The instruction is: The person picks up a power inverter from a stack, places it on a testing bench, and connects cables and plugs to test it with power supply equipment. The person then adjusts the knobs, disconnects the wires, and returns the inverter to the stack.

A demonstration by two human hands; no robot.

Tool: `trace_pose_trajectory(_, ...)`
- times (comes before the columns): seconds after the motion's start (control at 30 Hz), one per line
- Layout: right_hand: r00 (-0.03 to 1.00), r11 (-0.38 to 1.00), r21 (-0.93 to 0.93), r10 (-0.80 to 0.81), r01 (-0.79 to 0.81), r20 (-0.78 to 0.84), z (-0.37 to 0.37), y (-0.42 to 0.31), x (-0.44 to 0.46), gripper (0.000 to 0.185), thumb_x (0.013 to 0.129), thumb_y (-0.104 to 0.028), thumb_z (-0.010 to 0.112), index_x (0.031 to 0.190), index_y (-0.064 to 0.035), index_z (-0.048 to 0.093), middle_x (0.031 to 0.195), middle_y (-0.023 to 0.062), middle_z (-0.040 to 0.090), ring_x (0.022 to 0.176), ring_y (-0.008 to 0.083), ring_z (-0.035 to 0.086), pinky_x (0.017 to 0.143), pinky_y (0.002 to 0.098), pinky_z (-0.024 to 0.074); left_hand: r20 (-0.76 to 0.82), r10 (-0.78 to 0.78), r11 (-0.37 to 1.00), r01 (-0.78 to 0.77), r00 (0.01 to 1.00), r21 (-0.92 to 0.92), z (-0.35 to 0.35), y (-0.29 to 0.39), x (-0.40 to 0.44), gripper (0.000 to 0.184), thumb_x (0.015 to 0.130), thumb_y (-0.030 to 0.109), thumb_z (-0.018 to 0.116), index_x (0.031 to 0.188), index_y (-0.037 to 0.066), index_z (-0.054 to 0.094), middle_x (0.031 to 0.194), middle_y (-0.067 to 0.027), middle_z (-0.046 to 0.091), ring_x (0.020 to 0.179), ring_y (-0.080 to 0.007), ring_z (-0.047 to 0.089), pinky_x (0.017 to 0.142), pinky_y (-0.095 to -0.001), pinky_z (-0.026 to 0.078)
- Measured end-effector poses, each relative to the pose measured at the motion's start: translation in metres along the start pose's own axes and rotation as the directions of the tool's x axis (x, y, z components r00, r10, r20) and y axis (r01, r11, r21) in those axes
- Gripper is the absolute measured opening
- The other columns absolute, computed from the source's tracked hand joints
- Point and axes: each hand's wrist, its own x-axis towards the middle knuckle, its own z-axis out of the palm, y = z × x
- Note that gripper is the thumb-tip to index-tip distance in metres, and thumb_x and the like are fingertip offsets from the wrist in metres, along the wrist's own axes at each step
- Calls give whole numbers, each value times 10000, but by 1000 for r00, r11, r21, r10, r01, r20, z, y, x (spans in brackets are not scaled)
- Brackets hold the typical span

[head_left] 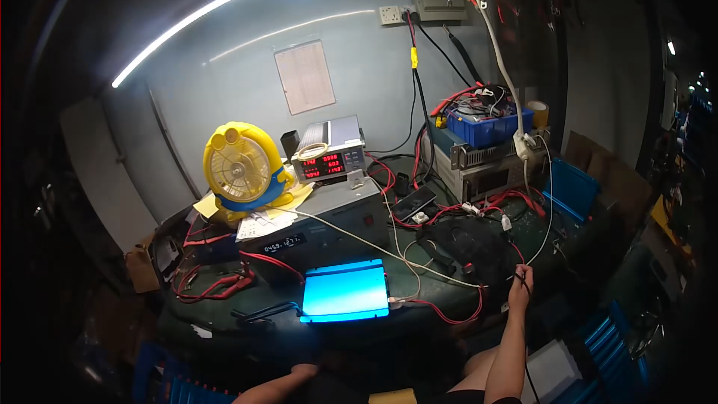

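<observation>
My right hand (520, 286) is raised at the right part of the table, its fingers closed round a thin black cable (530, 375) that hangs down past my forearm. A red wire and a white cord run close to that hand. Low in the view, my left hand (305, 369) is near the table's front edge, with its fingers lost in shadow. In front of me lies a bright blue metal box (345, 292), with thick black leads at its left side and a white plug and red wire at its right.
A yellow fan (241, 168) and a meter with red digits (329, 164) stand on a large grey power unit (329, 224). A blue bin (490, 126) of wires sits on stacked instruments. Black cloth-like material (471, 251), tangled red wires and another blue case (572, 188) are at right.
</observation>
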Motion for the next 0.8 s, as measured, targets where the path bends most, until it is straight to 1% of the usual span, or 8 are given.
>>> trace_pose_trajectory(0.17,992,993,-15,114,-115,-53,-1,10,4,377,1114,-345,482,1078,-5,642,778,11,521,709,115,503,648,293,413,-6,84,996,-84,996,-41,19,-20,35,389,916,489,557,1061,200,773,1151,-93,758,1090,-326,703,917,-490,530)
trace_pose_trajectory(0.27,958,946,165,286,-280,-12,0,18,3,376,1111,-326,489,1245,-1,625,915,65,603,829,165,586,738,323,472,41,73,994,-76,996,79,20,-22,40,393,936,472,501,1104,246,776,1166,-51,765,1069,-309,727,868,-463,563)
trace_pose_trajectory(0.33,946,999,-21,38,-47,-322,14,-2,-10,444,1072,-226,550,1445,13,517,1300,213,637,1192,321,617,1020,407,468,-21,171,983,-169,985,71,27,-31,41,418,949,470,474,1146,255,774,1180,-42,766,1080,-314,730,847,-454,577)
trace_pose_trajectory(0.47,931,851,-523,-153,-46,-331,39,3,-61,763,989,-210,644,1614,11,268,1669,317,194,1536,474,244,1251,536,213,-13,145,989,-145,989,-5,35,-34,45,428,948,448,456,1197,275,757,1274,-66,729,1192,-327,680,969,-459,536)
trace_pose_trajectory(0.6,984,973,-179,-125,147,126,71,-74,-120,787,949,-80,602,1651,-67,247,1725,270,-50,1603,427,-31,1286,500,21,-16,94,995,-94,995,-40,68,-40,78,427,956,452,448,1193,287,763,1277,-96,727,1209,-339,675,996,-450,528)
trace_pose_trajectory(0.67,940,952,-168,-206,257,270,77,-135,-146,732,927,-99,574,1614,-21,334,1733,253,18,1612,397,7,1282,508,24,-31,83,994,-85,996,-66,72,-41,77,419,962,445,451,1174,283,774,1266,-95,733,1197,-338,684,986,-466,535)
trace_pose_trajectory(0.73,799,891,-59,-372,450,473,83,-183,-155,623,889,-76,554,1503,18,509,1631,228,397,1569,427,245,1279,537,20,43,148,989,-147,988,-9,58,-43,71,435,977,446,432,1170,266,777,1262,-97,735,1190,-334,689,970,-490,542)
trace_pose_trajectory(0.8,709,895,158,-429,417,560,113,-205,-145,425,899,-128,598,1274,53,686,1392,196,648,1424,452,475,1232,545,262,-32,156,987,-155,987,42,62,-45,61,443,989,443,417,1167,262,781,1263,-101,735,1186,-338,690,957,-506,546)
